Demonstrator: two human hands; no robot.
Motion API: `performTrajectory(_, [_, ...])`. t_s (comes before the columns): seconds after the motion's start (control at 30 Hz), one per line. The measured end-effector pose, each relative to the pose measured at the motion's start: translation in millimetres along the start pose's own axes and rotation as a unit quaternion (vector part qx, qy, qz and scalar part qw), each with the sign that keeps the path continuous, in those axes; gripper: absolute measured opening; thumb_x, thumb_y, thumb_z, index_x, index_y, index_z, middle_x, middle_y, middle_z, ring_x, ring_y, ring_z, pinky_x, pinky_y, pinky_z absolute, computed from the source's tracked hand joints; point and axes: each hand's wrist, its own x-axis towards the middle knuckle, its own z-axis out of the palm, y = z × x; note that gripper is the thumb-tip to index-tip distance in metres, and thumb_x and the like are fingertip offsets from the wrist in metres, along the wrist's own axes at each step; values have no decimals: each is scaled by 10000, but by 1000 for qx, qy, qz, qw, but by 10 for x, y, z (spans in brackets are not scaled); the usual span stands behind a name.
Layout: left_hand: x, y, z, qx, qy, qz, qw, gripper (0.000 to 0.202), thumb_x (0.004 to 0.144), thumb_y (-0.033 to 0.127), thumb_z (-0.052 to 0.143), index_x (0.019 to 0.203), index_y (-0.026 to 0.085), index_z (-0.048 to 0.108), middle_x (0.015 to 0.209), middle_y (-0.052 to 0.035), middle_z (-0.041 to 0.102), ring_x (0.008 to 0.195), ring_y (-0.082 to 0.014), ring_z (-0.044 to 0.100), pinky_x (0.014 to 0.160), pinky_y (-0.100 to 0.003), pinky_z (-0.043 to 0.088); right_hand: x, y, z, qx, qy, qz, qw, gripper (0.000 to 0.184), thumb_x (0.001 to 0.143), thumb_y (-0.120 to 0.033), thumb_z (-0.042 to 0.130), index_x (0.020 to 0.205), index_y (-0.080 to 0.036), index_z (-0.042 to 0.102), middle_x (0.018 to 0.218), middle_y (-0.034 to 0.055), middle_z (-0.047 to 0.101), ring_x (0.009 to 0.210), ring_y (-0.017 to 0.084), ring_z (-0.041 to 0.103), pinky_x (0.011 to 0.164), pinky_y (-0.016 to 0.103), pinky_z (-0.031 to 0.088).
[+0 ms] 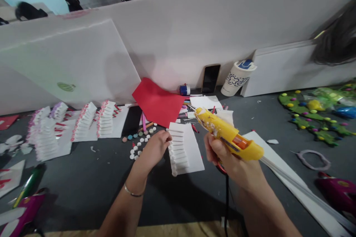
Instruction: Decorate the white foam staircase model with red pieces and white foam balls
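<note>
Work area on a dark grey floor (83,196) before a white foam-board wall (194,33), seen from head height. Red paper sheet (157,102) rests against the wall's base, near a smartphone (210,78) and a white paper cup (236,81). Centre: white card (193,152) bearing a stack of pleated white paper strips (176,148), with similar stacked cards (83,126) farther left. Right hand (230,166): fingers (210,152) clenched around a yellow hot glue gun (228,133), nozzle aimed up and left, clear of the card. Left hand (154,152): fingers (167,137) pinching the stack's upper left corner. Small white and teal discs (136,148) lie just beside this hand.
</note>
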Motion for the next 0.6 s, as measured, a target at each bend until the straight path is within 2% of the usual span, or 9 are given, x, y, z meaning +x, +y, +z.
performTrajectory(0.13, [8,-15,20,4,-9,-3,1000,123,815,81,561,790,187,617,864,-46,627,813,-196,600,807,-335,463,60,76,3,24,-17,21,999,492,856,-684,546,729,-209,553,533,-25,550,433,104,496,424,230,416])
performTrajectory(0.23, [-7,-21,-14,-5,7,11,1000,150,809,76,554,843,195,639,890,-54,649,853,-206,608,817,-337,466,135,195,14,103,10,24,994,473,866,-670,550,773,-206,566,691,16,624,547,127,578,486,244,491])
performTrajectory(0.37, [-81,13,-200,4,70,9,997,155,862,154,523,904,221,657,927,-52,683,903,-221,619,800,-332,451,159,470,77,218,73,51,972,446,804,-648,653,760,-212,569,789,27,648,750,179,659,685,330,600])
performTrajectory(0.47, [-133,42,-343,43,111,-45,992,148,885,211,522,842,231,662,924,-41,703,893,-226,627,736,-313,413,94,731,169,272,92,70,955,419,819,-620,655,731,-219,570,764,14,647,776,172,663,843,387,587])
performTrajectory(0.53, [-140,47,-372,67,84,-81,991,138,875,218,548,807,230,667,889,-33,712,860,-227,631,690,-303,378,45,883,244,296,104,72,947,415,819,-611,658,699,-226,554,735,-1,630,750,158,646,906,415,568])
performTrajectory(0.6, [-121,38,-334,77,41,-87,992,126,875,225,566,813,228,675,873,-27,716,833,-223,630,663,-295,350,11,996,316,303,113,77,943,425,816,-617,649,673,-234,534,704,-13,601,724,154,627,925,435,561])
